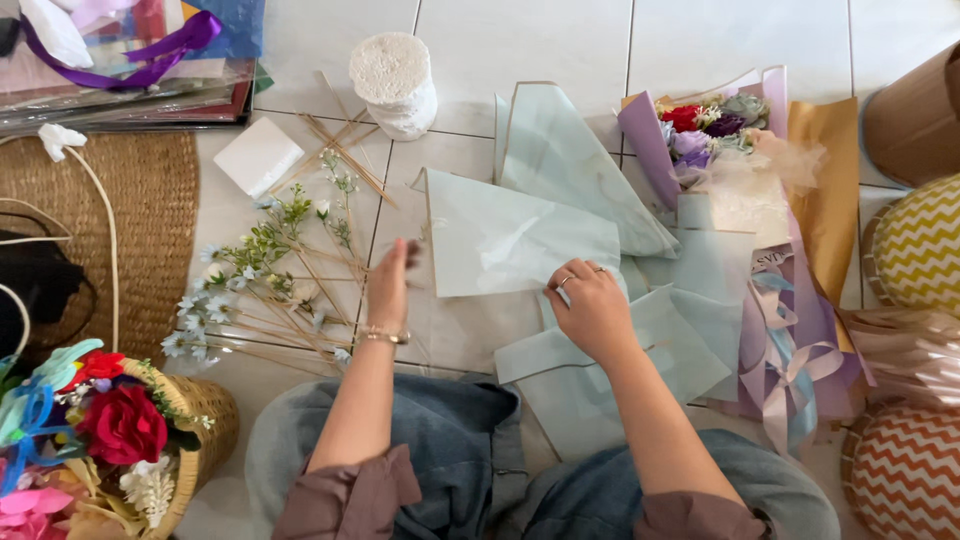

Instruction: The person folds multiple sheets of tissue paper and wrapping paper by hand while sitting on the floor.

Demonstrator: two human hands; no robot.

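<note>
Right hand [592,308] flat, fingers pressing pale blue-green folded wrapping sheet [510,240] on white tiled floor [330,40]; left hand [390,283] open, blurred, empty at the sheet's left edge: pin firmly, smooth creases outward.

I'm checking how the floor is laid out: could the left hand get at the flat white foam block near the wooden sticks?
Probably yes. The left hand hovers over bare tile, and only loose wooden sticks and flower stems lie between it and the flat white foam block.

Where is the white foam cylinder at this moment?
In the head view, the white foam cylinder stands on the tiled floor at top centre, just above the wooden sticks and right of the white block.
</note>
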